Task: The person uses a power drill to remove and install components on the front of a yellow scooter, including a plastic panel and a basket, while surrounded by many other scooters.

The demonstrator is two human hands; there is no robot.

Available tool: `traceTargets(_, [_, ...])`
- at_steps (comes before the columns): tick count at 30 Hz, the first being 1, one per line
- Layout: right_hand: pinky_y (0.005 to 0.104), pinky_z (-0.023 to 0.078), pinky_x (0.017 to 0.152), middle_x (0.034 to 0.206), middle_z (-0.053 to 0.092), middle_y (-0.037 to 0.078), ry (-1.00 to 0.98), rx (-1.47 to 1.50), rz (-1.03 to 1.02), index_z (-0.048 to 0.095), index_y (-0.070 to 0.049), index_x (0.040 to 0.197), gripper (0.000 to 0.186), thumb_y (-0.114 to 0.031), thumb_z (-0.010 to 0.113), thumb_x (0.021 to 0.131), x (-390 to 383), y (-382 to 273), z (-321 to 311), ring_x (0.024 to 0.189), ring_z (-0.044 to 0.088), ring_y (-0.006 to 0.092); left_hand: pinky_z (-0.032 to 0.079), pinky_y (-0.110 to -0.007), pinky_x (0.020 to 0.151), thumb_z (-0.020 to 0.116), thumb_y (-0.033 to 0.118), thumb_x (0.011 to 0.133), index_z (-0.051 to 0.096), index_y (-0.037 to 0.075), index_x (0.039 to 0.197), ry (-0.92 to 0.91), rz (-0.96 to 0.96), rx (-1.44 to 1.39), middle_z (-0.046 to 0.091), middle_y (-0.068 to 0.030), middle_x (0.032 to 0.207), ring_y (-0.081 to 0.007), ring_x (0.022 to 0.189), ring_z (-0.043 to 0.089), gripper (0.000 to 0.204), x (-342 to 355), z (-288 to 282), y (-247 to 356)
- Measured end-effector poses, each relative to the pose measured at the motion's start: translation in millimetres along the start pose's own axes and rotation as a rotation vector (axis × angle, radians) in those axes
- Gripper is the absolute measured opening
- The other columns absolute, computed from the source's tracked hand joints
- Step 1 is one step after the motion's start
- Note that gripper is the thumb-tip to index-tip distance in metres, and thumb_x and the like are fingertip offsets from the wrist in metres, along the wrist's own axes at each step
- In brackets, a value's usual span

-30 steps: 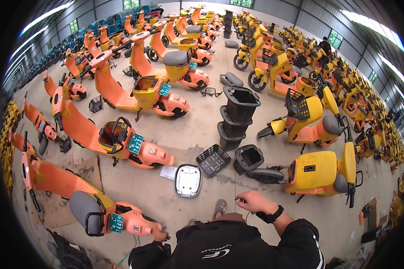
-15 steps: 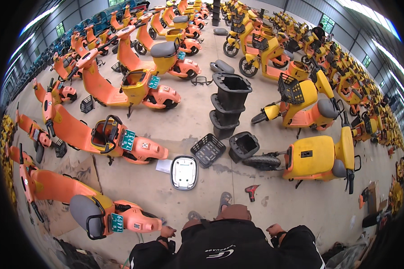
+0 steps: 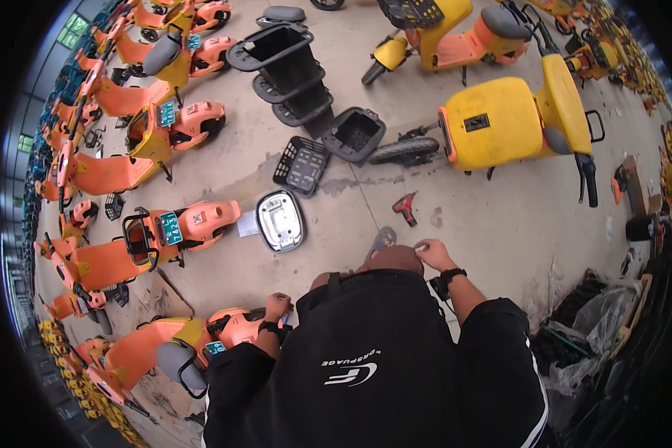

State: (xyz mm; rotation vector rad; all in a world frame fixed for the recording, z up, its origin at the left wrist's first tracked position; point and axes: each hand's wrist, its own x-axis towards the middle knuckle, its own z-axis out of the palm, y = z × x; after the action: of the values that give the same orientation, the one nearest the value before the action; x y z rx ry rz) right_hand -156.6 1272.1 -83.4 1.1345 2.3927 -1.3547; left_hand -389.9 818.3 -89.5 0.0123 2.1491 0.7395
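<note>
My left hand [image 3: 278,306] is curled against the rear end of an orange scooter [image 3: 201,340] at my lower left. My right hand [image 3: 433,254] is by my knee with its fingertips pinched together; whether something small sits between them is unclear. A black watch is on each wrist. On the concrete just ahead of my right hand lies a red power drill [image 3: 405,207]. A grey scooter seat [image 3: 280,220] lies upside down ahead of me, next to a white paper.
A black wire basket [image 3: 301,164], a black plastic tub [image 3: 355,134] and a stack of black tubs [image 3: 284,67] stand farther ahead. A yellow scooter [image 3: 515,119] is at the right, rows of orange scooters [image 3: 164,231] at the left. Bags and boxes [image 3: 597,321] lie at the right.
The view has tilted down and closer to the floor. My right hand, out of sight half a second ago, is back by my knee. My left hand stays on the orange scooter.
</note>
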Motion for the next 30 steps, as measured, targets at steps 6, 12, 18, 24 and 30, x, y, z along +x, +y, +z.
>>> traceTargets(6, [0.0328, 0.053, 0.066, 0.079, 0.07, 0.014, -0.144, 0.046, 0.27, 0.07, -0.004, 0.103, 0.034, -0.019, 0.064, 0.072, 25.8, 90.4, 9.5, 0.066, 0.067, 0.0237, 0.053, -0.028, 0.058, 0.061, 0.015, 0.087, 0.063, -0.004, 0.088, -0.102, 0.075, -0.065, 0.069, -0.0123, 0.074, -0.017, 0.062, 0.066, 0.019, 36.2, 22.8, 108.4])
traceTargets(12, [0.0369, 0.053, 0.073, 0.089, 0.07, 0.019, -0.09, -0.04, 0.506, 0.066, -0.001, 0.108, 0.04, -0.025, 0.06, 0.077, 30.5, 122.6, 35.4, 0.078, 0.068, 0.0291, 0.051, -0.031, 0.06, 0.065, 0.017, 0.084, 0.063, -0.005, 0.078, -0.174, 0.095, 0.074, 0.067, -0.0133, 0.069, -0.0182, 0.063, 0.066, 0.023, 54.0, 59.9, 131.7])
traceTargets(18, [0.0421, 0.048, 0.093, 0.108, 0.065, 0.022, -0.226, 0.051, 0.607, 0.06, -0.006, 0.119, 0.046, -0.027, 0.06, 0.079, 98.3, 129.2, 74.3, 0.106, 0.06, 0.0365, 0.051, -0.041, 0.064, 0.063, 0.014, 0.084, 0.056, 0.003, 0.089, -0.141, 0.252, 0.349, 0.064, -0.017, 0.074, -0.0343, 0.07, 0.064, 0.014, 81.4, 134.1, 123.1])
traceTargets(24, [0.0432, 0.045, 0.097, 0.12, 0.061, 0.021, -0.334, -0.124, 0.631, 0.057, -0.005, 0.124, 0.05, -0.032, 0.057, 0.081, 196.3, 191.2, 140.1, 0.113, 0.056, 0.0369, 0.047, -0.045, 0.068, 0.066, 0.012, 0.08, 0.059, 0.004, 0.082, -0.202, 0.275, 0.288, 0.06, -0.0169, 0.077, -0.0375, 0.075, 0.058, 0.011, 118.7, 193.5, 110.4])
traceTargets(30, [0.0472, 0.047, 0.093, 0.12, 0.06, 0.021, -0.315, -0.346, 0.707, 0.046, -0.002, 0.124, 0.06, -0.035, 0.065, 0.078, 318.9, 300.3, 173.0, 0.112, 0.057, 0.0365, 0.041, -0.041, 0.057, 0.071, 0.008, 0.071, 0.061, 0.009, 0.078, -0.212, 0.561, 0.344, 0.054, -0.0094, 0.069, -0.0306, 0.062, 0.053, 0.012, 155.9, 185.3, 86.6])
